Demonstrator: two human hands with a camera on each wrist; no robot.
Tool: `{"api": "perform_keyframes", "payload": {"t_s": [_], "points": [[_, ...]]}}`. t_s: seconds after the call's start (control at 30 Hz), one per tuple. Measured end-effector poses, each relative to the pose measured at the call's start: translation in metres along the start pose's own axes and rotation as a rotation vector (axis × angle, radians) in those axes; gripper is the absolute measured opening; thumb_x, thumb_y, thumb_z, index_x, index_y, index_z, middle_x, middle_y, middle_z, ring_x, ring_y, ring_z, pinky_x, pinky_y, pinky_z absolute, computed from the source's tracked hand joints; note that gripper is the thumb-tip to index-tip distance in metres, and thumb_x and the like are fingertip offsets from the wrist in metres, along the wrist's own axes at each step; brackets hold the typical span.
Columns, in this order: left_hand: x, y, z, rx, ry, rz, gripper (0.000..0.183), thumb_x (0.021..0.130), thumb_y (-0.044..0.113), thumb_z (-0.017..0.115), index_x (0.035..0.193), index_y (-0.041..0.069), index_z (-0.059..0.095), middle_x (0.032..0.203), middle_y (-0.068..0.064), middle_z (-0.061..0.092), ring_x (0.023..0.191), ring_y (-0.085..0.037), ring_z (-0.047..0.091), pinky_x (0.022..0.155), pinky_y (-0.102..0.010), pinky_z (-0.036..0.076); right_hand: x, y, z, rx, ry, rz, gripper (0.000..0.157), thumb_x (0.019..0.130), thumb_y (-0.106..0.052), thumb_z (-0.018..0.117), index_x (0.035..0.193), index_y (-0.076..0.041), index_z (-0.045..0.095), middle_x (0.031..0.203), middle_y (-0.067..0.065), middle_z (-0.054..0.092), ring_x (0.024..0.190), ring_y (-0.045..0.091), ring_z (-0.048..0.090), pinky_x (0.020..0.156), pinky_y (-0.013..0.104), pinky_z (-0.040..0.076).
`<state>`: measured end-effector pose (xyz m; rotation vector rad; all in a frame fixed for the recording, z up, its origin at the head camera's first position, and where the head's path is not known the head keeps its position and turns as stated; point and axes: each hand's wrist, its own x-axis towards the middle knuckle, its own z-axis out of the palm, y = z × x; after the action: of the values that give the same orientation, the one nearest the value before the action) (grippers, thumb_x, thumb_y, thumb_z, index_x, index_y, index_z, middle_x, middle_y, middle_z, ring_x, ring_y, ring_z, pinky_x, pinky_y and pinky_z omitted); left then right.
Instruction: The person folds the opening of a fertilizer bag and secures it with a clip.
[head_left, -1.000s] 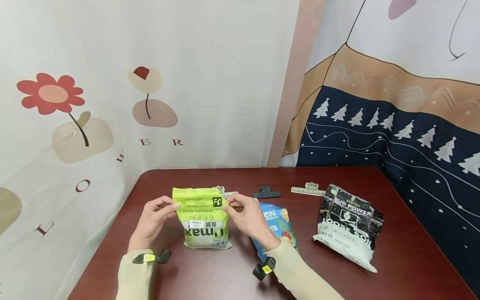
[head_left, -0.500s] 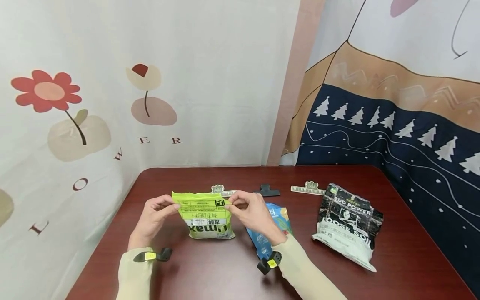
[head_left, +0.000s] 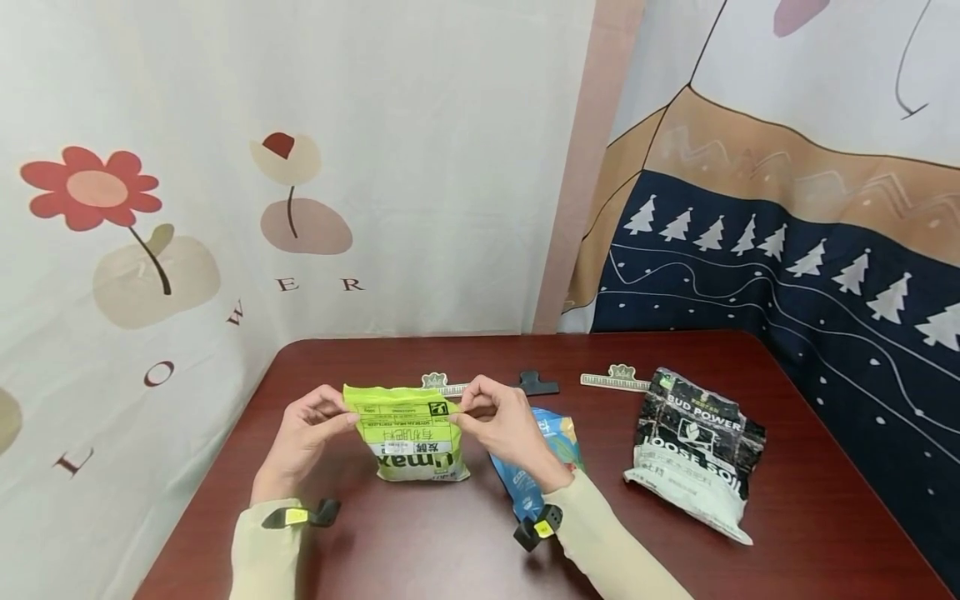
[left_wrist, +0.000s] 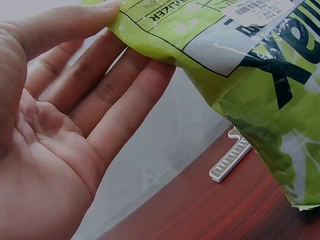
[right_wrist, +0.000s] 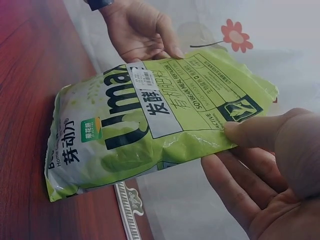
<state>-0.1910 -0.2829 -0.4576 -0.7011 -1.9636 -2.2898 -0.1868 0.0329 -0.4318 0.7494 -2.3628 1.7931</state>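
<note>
A green fertilizer bag (head_left: 411, 437) stands on the table with its printed side toward me, between my two hands. My left hand (head_left: 303, 433) pinches its left edge near the top, thumb in front and fingers behind, as the left wrist view shows on the green bag (left_wrist: 200, 30). On the opposite edge my right hand (head_left: 504, 425) pinches the bag the same way; in the right wrist view the thumb (right_wrist: 260, 132) lies on the front face. Under my right forearm lies a blue bag (head_left: 558, 437), partly hidden by the wrist.
A black-and-white soil bag (head_left: 697, 454) lies at the right of the dark red table (head_left: 420, 550). Along the back are a ruler clip (head_left: 442, 385) partly behind the green bag, a black clip (head_left: 537, 383) and another ruler clip (head_left: 617, 378). A printed curtain (head_left: 435, 167) hangs behind.
From the first frame, the green bag shifted slightly back and right, and its upper part tilted. My right hand moved a little right with it. Over the last half second almost nothing moved.
</note>
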Motion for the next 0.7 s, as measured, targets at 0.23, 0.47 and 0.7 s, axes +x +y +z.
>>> {"api": "perform_keyframes", "payload": {"t_s": [0.23, 0.47, 0.7], "points": [[0.0, 0.002, 0.0, 0.046, -0.007, 0.035, 0.019, 0.081, -0.016, 0.06, 0.088, -0.002, 0.071, 0.092, -0.005, 0.071, 0.087, -0.015, 0.065, 0.071, -0.026, 0.054, -0.005, -0.027, -0.005, 0.016, -0.022, -0.008, 0.005, 0.086, -0.004, 0.066, 0.087, -0.008, 0.07, 0.088, 0.008, 0.072, 0.076, 0.026, 0.069, 0.062, 0.027, 0.054], [0.0, 0.009, 0.002, 0.239, 0.064, -0.067, 0.016, 0.079, -0.004, 0.07, 0.093, 0.002, 0.074, 0.098, -0.005, 0.071, 0.099, -0.01, 0.062, 0.078, -0.022, 0.052, -0.002, -0.018, -0.003, -0.038, -0.022, -0.027, 0.018, 0.086, -0.008, 0.066, 0.099, -0.017, 0.075, 0.097, 0.002, 0.073, 0.073, 0.02, 0.067, 0.044, 0.02, 0.033], [0.0, 0.016, 0.006, 0.373, 0.089, -0.143, 0.031, 0.078, 0.007, 0.075, 0.108, 0.0, 0.07, 0.104, -0.004, 0.07, 0.097, -0.011, 0.062, 0.077, -0.021, 0.051, -0.001, -0.004, -0.001, -0.087, -0.021, -0.045, 0.024, 0.085, -0.021, 0.071, 0.107, -0.028, 0.071, 0.101, -0.008, 0.071, 0.069, 0.005, 0.063, 0.04, 0.021, 0.031]]}}
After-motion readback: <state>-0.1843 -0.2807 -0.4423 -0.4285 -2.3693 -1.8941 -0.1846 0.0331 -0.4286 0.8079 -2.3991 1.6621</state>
